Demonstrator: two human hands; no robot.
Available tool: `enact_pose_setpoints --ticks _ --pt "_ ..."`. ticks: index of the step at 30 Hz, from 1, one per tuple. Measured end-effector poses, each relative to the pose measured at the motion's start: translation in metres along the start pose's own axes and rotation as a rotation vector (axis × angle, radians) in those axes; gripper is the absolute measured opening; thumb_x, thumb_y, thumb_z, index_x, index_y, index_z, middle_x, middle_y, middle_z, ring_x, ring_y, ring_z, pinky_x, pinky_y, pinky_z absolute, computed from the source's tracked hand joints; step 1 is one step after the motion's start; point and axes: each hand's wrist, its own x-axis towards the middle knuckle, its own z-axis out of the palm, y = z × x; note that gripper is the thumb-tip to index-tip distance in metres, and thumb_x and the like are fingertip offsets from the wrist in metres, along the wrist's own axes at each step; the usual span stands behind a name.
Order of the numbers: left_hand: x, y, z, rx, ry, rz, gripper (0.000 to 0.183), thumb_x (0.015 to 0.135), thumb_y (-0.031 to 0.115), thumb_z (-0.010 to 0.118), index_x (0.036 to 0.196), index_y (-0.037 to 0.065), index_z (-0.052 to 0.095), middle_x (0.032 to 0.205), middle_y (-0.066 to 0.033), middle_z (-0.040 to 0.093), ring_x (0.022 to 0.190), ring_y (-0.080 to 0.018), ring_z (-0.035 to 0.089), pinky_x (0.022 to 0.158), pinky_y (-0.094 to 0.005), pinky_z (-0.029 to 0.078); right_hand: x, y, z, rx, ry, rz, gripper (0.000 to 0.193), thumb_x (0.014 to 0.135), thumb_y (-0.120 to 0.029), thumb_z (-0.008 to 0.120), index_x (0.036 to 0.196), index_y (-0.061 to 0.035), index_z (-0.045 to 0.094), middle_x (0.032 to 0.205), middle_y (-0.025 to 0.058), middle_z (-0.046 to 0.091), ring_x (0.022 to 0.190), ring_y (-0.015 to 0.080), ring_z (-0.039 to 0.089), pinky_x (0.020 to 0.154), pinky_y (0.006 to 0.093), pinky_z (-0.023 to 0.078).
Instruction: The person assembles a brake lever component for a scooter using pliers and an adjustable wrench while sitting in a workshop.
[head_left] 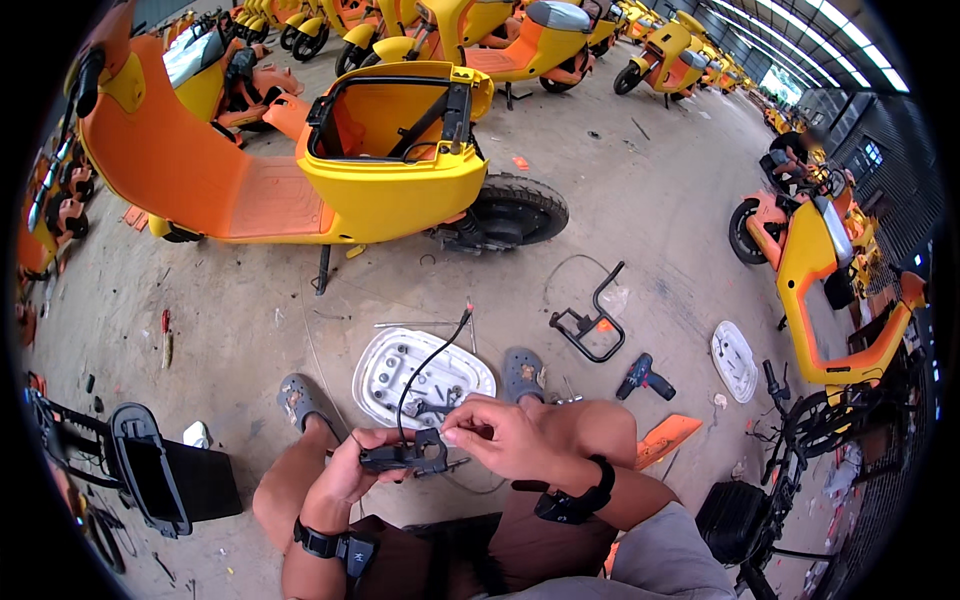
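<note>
My left hand (352, 468) is closed around a black clamp-like bracket (400, 457), perhaps a brake lever mount, held above my lap. From it a black cable (408, 385) rises and bends away to an orange-red tip. At the bracket's right end, my right hand (500, 436) has thumb and fingers pinched together. Whatever is between those fingertips is too small to make out. Just beyond both hands, a white tray-like pan (372, 356) lies on the floor between my feet, with bolts and small metal parts in it.
A cordless drill (646, 378) and a black tubular frame (600, 350) lie to the right. A yellow-orange scooter (400, 195) stands ahead, its rear compartment uncovered. At left is a black bin-like box (195, 488). Another scooter (805, 330) and a seated person (790, 155) are at right.
</note>
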Motion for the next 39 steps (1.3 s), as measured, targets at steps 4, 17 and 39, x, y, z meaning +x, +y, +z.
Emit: enact_pose_setpoints --ticks 4,17,39 --pt "0.008 0.0 -0.002 -0.09 -0.099 0.03 0.065 0.084 0.039 0.046 0.117 -0.016 0.058 0.084 -0.0182 0.067 0.055 -0.0176 0.053 0.06 -0.0306 0.045 0.003 0.006 0.002 0.254 -0.005 0.129 0.011 0.093 -0.011 0.067 0.097 -0.0014 0.067 0.073 -0.0057 0.054 0.064 0.0009 0.045 0.056 0.0202 0.036" --pt "0.002 -0.001 -0.006 -0.077 -0.151 0.09 0.061 0.088 0.039 0.044 0.121 -0.009 0.059 0.083 -0.0132 0.067 0.054 -0.0124 0.047 0.052 -0.0236 0.037 0.012 0.002 -0.002 0.311 -0.129 0.187 0.009 0.092 -0.007 0.067 0.097 -0.0006 0.065 0.077 -0.0041 0.062 0.062 -0.0015 0.048 0.053 0.0178 0.036" --pt "0.003 0.003 0.002 -0.224 -0.102 0.254 0.072 0.089 0.053 0.042 0.12 -0.01 0.061 0.079 -0.014 0.066 0.048 -0.013 0.043 0.054 -0.0277 0.037 0.019 0.016 0.008 0.217 0.003 0.175 0.014 0.09 -0.013 0.066 0.095 0.0005 0.068 0.072 0.0012 0.063 0.064 0.005 0.053 0.056 0.0245 0.042"
